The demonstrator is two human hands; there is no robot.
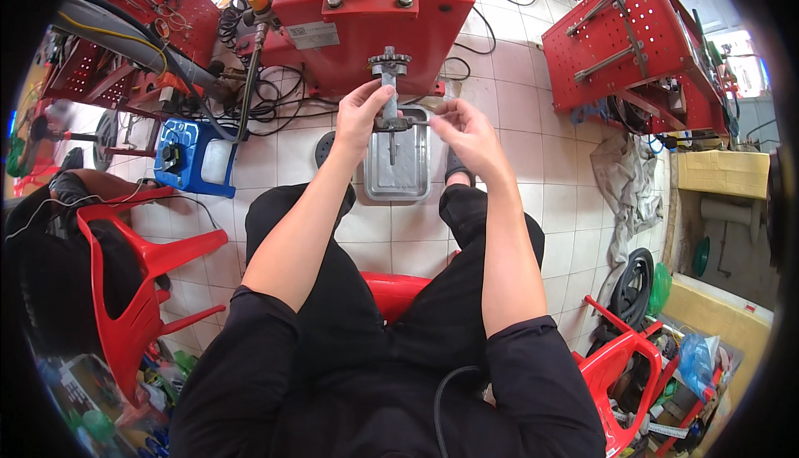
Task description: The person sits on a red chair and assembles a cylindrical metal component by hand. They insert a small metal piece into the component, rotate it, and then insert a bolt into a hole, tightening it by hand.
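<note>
In front of my knees, my left hand (359,119) is closed round a grey metal shaft (389,107) held upright. A toothed gear (390,65) sits near its far end, and a darker collar (393,124) with a side arm is lower down, above a thin pin-like end. My right hand (471,140) is at the right of the collar, thumb and fingers curled in at the side arm's tip. What lies between those fingertips is too small to make out. Beneath the shaft a rectangular metal tray (397,193) rests on the tiled floor.
A big red machine (366,33) stands just ahead. Black cables (275,96) lie at its left. A blue stool (198,154) and a red chair (150,258) are at the left. Rightward are a red perforated cabinet (616,50), a grey cloth (624,183) and another red chair (620,366).
</note>
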